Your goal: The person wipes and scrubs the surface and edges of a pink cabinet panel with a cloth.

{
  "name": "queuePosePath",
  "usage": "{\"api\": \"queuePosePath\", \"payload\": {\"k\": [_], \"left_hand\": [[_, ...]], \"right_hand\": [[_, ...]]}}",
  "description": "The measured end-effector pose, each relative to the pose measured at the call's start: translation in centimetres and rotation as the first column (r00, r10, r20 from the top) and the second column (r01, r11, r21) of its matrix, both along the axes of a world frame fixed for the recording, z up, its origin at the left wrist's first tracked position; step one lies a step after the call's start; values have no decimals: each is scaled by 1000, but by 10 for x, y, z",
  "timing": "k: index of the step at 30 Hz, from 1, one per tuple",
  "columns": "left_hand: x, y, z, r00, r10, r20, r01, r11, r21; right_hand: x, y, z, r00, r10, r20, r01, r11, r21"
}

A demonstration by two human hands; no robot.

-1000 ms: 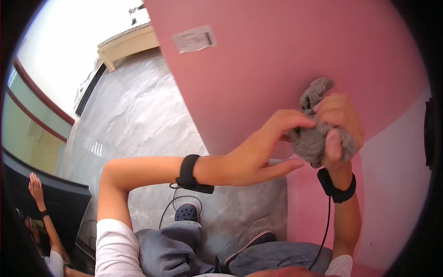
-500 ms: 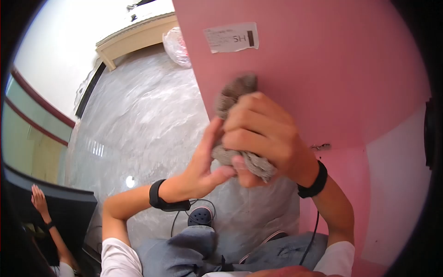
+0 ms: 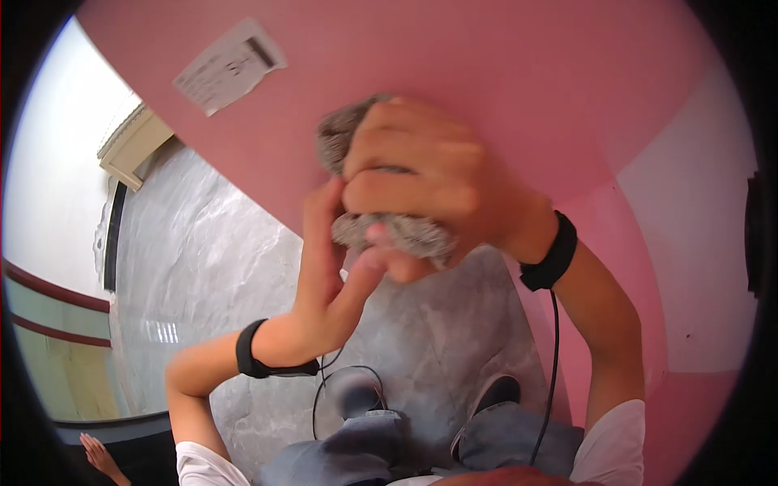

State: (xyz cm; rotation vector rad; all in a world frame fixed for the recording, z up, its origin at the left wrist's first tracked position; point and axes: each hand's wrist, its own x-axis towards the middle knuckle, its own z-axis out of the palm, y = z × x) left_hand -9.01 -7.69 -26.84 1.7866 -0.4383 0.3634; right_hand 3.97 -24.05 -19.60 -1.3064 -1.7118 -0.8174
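Over the lower-left edge of the pink panel point(image 3: 519, 105), where it meets the view of the grey floor point(image 3: 454, 340), a bunched grey cloth point(image 3: 409, 232) shows between two bare hands. The right hand point(image 3: 429, 174) has its grip clamped on the cloth, fingers curled across its middle, so that one crumpled end juts out above the knuckles and the other spills out below them. The left hand point(image 3: 318, 300) comes up from below on the left, its grip apart, thumb and fingers spread in a V around the cloth's lower left end; I cannot tell whether they press on it. Nor can I tell whether the cloth touches the panel behind it.

Near the panel's slanting left edge, above and to the left of the cloth, a white label point(image 3: 231, 66) sits tilted, with a dark bar at one end and print too blurred to read. A black wristband circles each wrist, the left band point(image 3: 254, 348) and the right band point(image 3: 553, 255); a thin black cable point(image 3: 556, 356) runs down from the right one.

Below the arms, jeans point(image 3: 356, 449) and two dark shoes point(image 3: 496, 394) show on the floor. Beyond the floor's far left edge stands a pale wooden piece of furniture point(image 3: 138, 146), and at the lower left corner another hand point(image 3: 99, 456) appears against a dark surface.
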Motion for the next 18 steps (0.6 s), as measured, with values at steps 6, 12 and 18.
{"api": "queuePosePath", "payload": {"k": [6, 12, 18], "left_hand": [[38, -44, 39, 986, -161, 53, 153, 979, 132], [27, -54, 38, 959, -274, -69, 281, 950, 140], [-11, -25, -6, 961, -243, -132, 263, 949, 173]], "right_hand": [[20, -73, 17, 987, -149, 56, 150, 989, -14], [37, -129, 22, 977, -211, 33, 212, 976, -49], [49, -168, 5, 953, -197, -232, 207, 978, 21]]}}
